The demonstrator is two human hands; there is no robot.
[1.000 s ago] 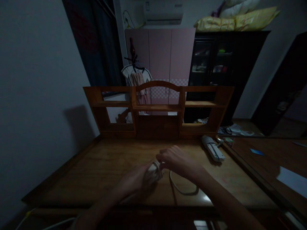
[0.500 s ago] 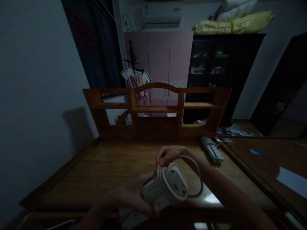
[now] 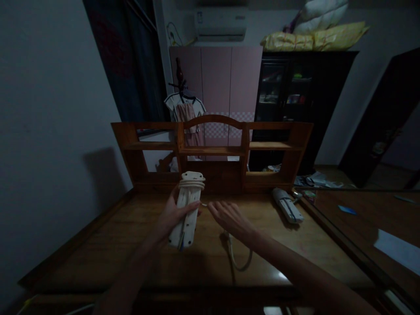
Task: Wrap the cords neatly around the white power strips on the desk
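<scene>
My left hand (image 3: 173, 214) is closed around a white power strip (image 3: 188, 214), held tilted above the desk with its far end raised. Several turns of the strip's white cord (image 3: 192, 184) are wound about that far end. To the right, my right hand (image 3: 228, 215) is closed on the cord, a short stretch of which runs between the two hands. A loose loop of cord (image 3: 241, 267) hangs below my right hand, over the desktop. A second power strip (image 3: 288, 206), with grey-white cord wrapped round one end, lies at the desk's right side.
A wooden shelf unit (image 3: 215, 151) stands along the back of the wooden desk (image 3: 131, 236). On the brown surface to the right are a blue card (image 3: 347, 210) and a white sheet of paper (image 3: 398, 250). A wall (image 3: 59, 144) borders the left side.
The held power strip has moved up and left, away from me, and its underside now shows. My right hand has drawn level with it on the right, keeping the cord.
</scene>
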